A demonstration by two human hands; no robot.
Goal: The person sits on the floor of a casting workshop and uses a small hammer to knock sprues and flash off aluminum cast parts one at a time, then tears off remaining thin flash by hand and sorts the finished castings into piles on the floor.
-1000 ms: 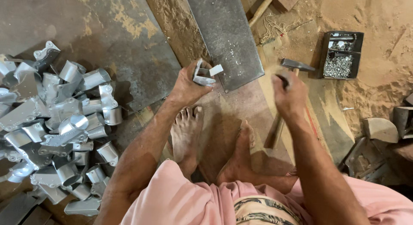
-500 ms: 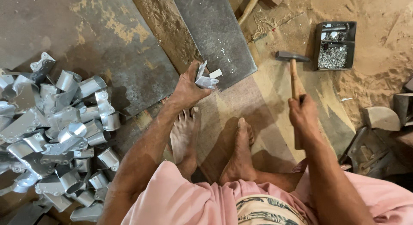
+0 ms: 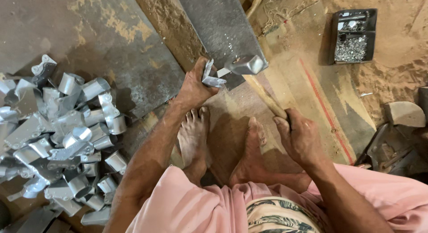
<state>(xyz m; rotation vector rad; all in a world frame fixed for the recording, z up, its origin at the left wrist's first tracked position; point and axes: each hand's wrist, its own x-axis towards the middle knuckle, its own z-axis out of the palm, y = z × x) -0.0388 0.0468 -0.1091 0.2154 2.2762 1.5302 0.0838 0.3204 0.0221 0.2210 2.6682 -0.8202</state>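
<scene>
Left hand (image 3: pixel 194 88) pinching small bent silver metal bracket (image 3: pixel 210 77), right hand (image 3: pixel 301 139) gripping wooden-handled steel hammer (image 3: pixel 247 64): risk of struck fingers.

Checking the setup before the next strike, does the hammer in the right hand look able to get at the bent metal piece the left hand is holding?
Probably yes. The hammer head is right beside the metal piece, with nothing between; only the left hand's fingers sit close.

Single head-worn view, looking steeply down from above; close range over the person's own arms, bare feet and sandy floor (image 3: pixel 392 77)
</scene>
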